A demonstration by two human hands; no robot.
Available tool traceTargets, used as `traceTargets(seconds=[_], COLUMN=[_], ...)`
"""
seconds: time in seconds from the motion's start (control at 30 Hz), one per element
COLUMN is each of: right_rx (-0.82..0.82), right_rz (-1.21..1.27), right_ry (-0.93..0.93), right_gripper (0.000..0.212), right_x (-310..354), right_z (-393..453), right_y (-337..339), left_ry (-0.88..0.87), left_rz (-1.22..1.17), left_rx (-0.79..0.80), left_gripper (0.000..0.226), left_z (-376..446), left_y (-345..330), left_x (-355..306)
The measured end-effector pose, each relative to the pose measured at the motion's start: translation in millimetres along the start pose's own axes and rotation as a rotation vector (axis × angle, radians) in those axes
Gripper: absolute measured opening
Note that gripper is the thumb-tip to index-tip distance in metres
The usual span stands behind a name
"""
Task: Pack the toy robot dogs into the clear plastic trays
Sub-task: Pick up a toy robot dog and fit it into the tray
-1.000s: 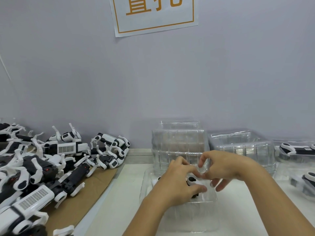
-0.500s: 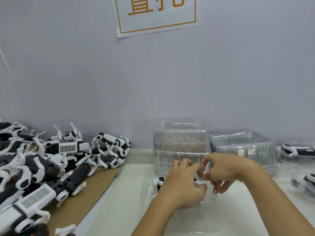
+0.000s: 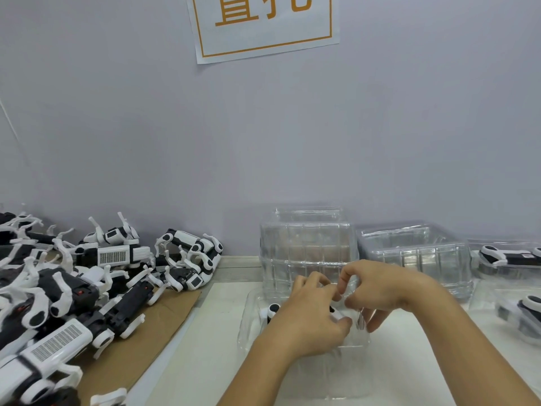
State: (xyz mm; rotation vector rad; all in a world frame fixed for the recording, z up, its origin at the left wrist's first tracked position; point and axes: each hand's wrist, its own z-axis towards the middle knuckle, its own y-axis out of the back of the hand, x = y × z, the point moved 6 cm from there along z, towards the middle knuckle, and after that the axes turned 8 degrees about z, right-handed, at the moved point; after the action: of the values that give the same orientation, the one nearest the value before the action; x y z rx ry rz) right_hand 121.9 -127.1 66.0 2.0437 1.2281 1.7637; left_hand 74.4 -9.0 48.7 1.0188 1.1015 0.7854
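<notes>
Toy robot dog (image 3: 273, 309) lying crosswise in clear tray (image 3: 248, 323) on the desk (image 3: 210, 347), directly beneath both hands; left hand (image 3: 307, 320) curls over it, right hand (image 3: 377, 288) pinches at its right end.

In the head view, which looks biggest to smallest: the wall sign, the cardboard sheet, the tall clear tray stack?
1. Cardboard sheet, though nearness inflates it.
2. Wall sign, cropped.
3. Tall clear tray stack, close to the sign; unsure.

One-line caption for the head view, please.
Both hands, left hand and right hand, fit a toy dog into a clear tray; unpacked dogs lie at left.
</notes>
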Motion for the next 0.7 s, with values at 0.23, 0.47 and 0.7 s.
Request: traceTargets(seconds=[0.23, 0.47, 0.7], right_rx=[0.033, 0.033, 0.036], right_rz=[0.030, -0.086, -0.068], right_ry=[-0.014, -0.012, -0.026], right_gripper=[0.025, 0.028, 0.030], right_x=[-3, 7, 7], right_z=[0, 1, -2], right_y=[1, -9, -9], left_ry=[0.081, 0.197, 0.245], left_rz=[-0.009, 0.058, -0.096], left_rx=[-0.064, -0.222, -0.236], left_gripper=[0.033, 0.027, 0.044], left_z=[2, 3, 2], left_y=[3, 7, 11], left_x=[1, 0, 11])
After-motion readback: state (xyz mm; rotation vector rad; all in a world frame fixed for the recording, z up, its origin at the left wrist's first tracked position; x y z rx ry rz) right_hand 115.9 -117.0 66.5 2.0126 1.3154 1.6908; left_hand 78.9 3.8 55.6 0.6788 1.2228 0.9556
